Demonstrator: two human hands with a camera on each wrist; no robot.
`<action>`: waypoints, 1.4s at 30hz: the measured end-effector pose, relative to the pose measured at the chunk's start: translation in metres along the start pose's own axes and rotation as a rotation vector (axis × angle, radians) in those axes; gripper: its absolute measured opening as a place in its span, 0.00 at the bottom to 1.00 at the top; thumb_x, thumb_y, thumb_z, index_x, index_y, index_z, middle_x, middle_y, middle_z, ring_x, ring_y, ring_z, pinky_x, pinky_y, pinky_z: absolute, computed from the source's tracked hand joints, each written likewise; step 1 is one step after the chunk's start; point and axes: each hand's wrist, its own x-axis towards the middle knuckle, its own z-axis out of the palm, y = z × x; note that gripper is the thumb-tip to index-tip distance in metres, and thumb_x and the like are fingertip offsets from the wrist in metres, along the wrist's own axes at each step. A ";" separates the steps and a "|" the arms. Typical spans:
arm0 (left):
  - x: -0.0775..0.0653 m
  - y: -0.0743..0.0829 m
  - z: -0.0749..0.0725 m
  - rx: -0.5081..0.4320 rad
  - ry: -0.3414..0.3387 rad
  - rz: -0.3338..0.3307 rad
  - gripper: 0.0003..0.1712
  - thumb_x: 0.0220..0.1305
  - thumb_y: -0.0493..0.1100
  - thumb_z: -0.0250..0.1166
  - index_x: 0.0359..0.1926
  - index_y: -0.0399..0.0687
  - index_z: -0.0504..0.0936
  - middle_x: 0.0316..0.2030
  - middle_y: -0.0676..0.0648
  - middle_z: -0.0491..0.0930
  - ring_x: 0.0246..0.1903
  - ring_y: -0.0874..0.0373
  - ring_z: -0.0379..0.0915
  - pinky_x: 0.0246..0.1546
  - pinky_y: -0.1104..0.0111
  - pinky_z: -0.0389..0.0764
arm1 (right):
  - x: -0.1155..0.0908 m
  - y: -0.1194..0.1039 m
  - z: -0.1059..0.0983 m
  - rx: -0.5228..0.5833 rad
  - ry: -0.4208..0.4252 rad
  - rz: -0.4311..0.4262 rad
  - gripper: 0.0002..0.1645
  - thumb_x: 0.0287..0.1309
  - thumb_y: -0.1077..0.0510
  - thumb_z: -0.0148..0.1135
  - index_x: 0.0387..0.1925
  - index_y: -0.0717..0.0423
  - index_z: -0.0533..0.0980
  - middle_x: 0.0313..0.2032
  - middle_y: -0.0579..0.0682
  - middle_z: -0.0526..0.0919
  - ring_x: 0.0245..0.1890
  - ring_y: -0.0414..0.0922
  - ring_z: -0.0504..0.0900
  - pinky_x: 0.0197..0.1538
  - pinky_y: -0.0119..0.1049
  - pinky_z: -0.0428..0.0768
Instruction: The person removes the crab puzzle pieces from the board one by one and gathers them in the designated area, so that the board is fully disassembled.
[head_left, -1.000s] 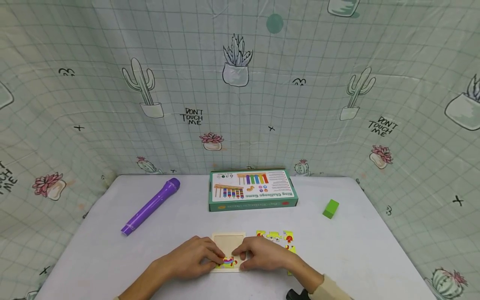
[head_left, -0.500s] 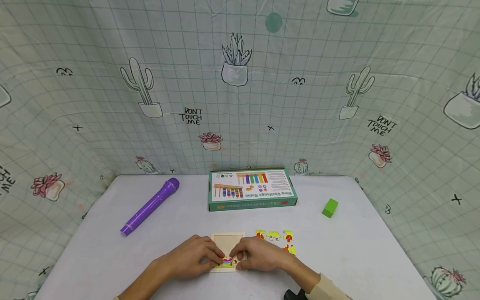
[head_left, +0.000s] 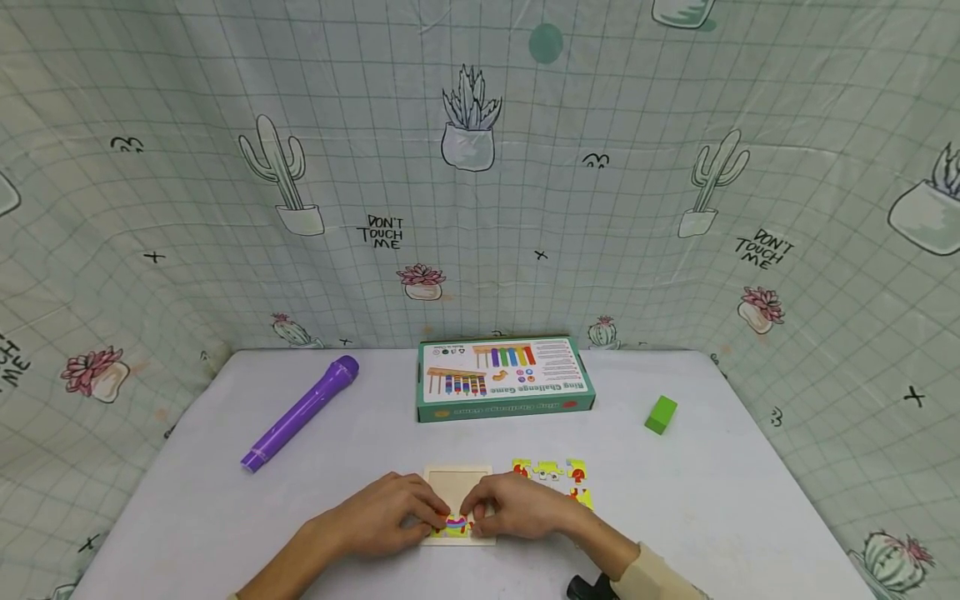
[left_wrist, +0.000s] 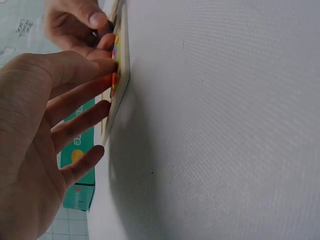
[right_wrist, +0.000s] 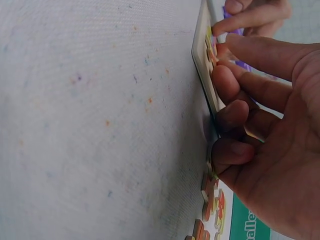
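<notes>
A small wooden puzzle tray point(head_left: 453, 482) lies near the table's front, with yellow, pink and blue puzzle pieces point(head_left: 456, 526) along its near side. My left hand point(head_left: 390, 514) comes in from the left; its fingertips rest on the pieces, and in the left wrist view its fingers are spread and nearly straight. From the right, my right hand point(head_left: 522, 506) pinches a puzzle piece between thumb and forefinger at the tray's near right corner. Its other fingers curl under, as the right wrist view shows. The pinched piece is mostly hidden by the fingertips.
Several loose puzzle pieces point(head_left: 548, 471) lie right of the tray, partly behind the right hand. Farther back stand a green game box point(head_left: 506, 379), a purple microphone-shaped tube point(head_left: 300, 414) at left and a green block point(head_left: 661, 415) at right. A black object point(head_left: 591, 588) sits by the right sleeve.
Over the last second my right hand has shifted slightly left, bringing its fingertips closer to the pieces at the tray's near side. My left hand has stayed in place.
</notes>
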 end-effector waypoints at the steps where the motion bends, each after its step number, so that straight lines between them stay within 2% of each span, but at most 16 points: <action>1: 0.000 0.000 0.000 0.001 0.002 0.002 0.14 0.67 0.43 0.63 0.49 0.63 0.90 0.51 0.65 0.83 0.55 0.67 0.74 0.58 0.57 0.73 | 0.000 0.000 0.000 0.002 0.001 -0.001 0.10 0.60 0.55 0.69 0.44 0.49 0.84 0.31 0.34 0.77 0.31 0.30 0.73 0.38 0.26 0.74; 10: 0.001 0.003 -0.002 -0.030 -0.004 -0.001 0.14 0.66 0.42 0.65 0.49 0.61 0.90 0.48 0.64 0.82 0.52 0.68 0.75 0.63 0.52 0.72 | 0.001 -0.002 0.003 0.017 0.020 0.003 0.07 0.61 0.57 0.68 0.41 0.49 0.84 0.28 0.34 0.77 0.30 0.29 0.73 0.37 0.26 0.73; 20: 0.000 0.005 -0.003 -0.039 -0.010 -0.037 0.13 0.65 0.41 0.65 0.47 0.60 0.91 0.49 0.65 0.83 0.54 0.67 0.76 0.60 0.56 0.75 | 0.001 -0.003 0.006 0.024 0.024 0.017 0.06 0.60 0.58 0.68 0.40 0.48 0.83 0.27 0.35 0.77 0.29 0.29 0.73 0.36 0.26 0.73; 31: -0.001 0.001 -0.002 -0.054 0.013 -0.038 0.13 0.64 0.40 0.64 0.44 0.59 0.91 0.49 0.65 0.83 0.54 0.67 0.77 0.59 0.59 0.76 | 0.001 -0.005 0.006 0.042 0.047 0.030 0.05 0.59 0.60 0.67 0.38 0.49 0.82 0.26 0.36 0.76 0.28 0.30 0.72 0.35 0.26 0.72; 42: 0.001 0.000 -0.003 -0.053 -0.041 -0.047 0.12 0.60 0.45 0.73 0.46 0.60 0.91 0.50 0.65 0.83 0.54 0.67 0.75 0.59 0.60 0.76 | 0.003 -0.010 0.010 0.045 0.097 0.085 0.03 0.56 0.59 0.71 0.33 0.50 0.83 0.22 0.38 0.75 0.25 0.32 0.71 0.32 0.27 0.69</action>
